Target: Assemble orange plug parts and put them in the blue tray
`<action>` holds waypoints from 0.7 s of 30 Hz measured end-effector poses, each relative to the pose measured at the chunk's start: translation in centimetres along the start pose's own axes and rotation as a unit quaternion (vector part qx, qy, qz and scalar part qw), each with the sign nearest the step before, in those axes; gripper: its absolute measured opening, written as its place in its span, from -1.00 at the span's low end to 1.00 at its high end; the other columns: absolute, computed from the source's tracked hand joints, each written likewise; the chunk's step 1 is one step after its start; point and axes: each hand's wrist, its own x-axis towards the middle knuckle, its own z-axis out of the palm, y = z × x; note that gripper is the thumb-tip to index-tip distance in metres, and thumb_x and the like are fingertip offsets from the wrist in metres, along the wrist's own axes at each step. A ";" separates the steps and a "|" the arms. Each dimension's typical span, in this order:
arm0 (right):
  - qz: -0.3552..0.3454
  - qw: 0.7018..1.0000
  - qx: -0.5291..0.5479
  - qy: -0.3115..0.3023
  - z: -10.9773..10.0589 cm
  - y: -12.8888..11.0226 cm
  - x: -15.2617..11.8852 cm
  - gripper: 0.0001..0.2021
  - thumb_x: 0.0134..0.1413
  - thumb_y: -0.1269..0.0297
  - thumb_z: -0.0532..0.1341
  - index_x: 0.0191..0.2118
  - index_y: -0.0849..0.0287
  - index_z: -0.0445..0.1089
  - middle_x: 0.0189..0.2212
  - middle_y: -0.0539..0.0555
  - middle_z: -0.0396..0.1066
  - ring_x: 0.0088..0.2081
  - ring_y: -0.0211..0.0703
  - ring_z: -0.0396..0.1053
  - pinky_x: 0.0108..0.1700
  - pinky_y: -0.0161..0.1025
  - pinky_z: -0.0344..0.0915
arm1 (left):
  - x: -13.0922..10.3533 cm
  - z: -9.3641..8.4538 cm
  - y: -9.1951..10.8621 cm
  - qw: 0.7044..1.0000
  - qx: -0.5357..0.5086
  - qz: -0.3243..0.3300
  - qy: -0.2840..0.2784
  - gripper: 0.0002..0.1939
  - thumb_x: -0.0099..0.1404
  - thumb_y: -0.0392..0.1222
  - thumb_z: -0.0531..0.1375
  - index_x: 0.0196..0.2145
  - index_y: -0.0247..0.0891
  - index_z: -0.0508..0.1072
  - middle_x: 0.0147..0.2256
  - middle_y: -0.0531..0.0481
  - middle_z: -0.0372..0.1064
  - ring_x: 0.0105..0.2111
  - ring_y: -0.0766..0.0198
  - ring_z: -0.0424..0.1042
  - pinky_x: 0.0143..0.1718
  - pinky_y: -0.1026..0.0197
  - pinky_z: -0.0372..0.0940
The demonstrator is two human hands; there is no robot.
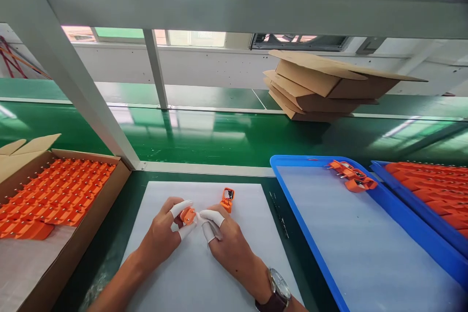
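Note:
An orange part (187, 215) is pinched between the thumb and fingers of my left hand (165, 226), above the white sheet (175, 273). My right hand (225, 234) is beside it, fingers pressed together at the part's right side; whatever they hold is too small to make out. White covers wrap several fingertips on both hands. Just beyond my right hand, a second orange part (227, 199) with a dark inside lies on the sheet.
At the left, a cardboard box (91, 204) holds rows of orange parts. A blue tray (310, 248) with several orange parts is at the right, beside another filled blue tray (420, 209). Thin tools (280, 214) lie between sheet and tray. Folded cartons (321, 87) stand behind a metal frame (84, 78).

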 end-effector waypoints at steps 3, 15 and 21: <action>-0.010 1.000 0.027 0.011 0.1 -0.4 0.1 -0.59 0.23 0.59 0.08 0.09 0.03 0.35 -0.14 0.12 0.37 -0.13 -0.08 0.39 -0.08 -0.12 0.45 | -0.1 0.2 0.3 1.000 -0.021 -0.012 -0.005 -0.64 0.38 -0.23 0.21 0.12 -0.06 0.35 -0.05 -0.06 0.34 -0.26 0.28 0.44 -0.29 0.20 0.53; -0.078 0.995 -0.017 -0.061 0.8 -1.0 -0.8 -0.65 0.09 0.58 0.10 -0.08 0.08 0.41 -0.16 0.14 0.43 -0.17 -0.07 0.40 -0.15 -0.14 0.46 | -0.2 0.6 0.3 0.986 -0.120 -0.117 0.023 -0.77 0.24 -0.27 0.29 -0.15 -0.18 0.36 -0.26 0.08 0.22 -0.35 0.34 0.48 -0.34 0.23 0.52; -0.116 0.991 -0.013 -0.069 0.4 -1.7 -0.8 -0.79 0.02 0.54 0.13 -0.29 0.07 0.38 -0.32 0.08 0.42 -0.35 -0.13 0.33 -0.32 -0.19 0.39 | 0.1 0.1 -0.1 0.983 -0.125 -0.130 0.036 -0.67 0.19 -0.25 0.37 -0.13 -0.17 0.35 -0.24 0.09 0.22 -0.34 0.33 0.46 -0.30 0.21 0.50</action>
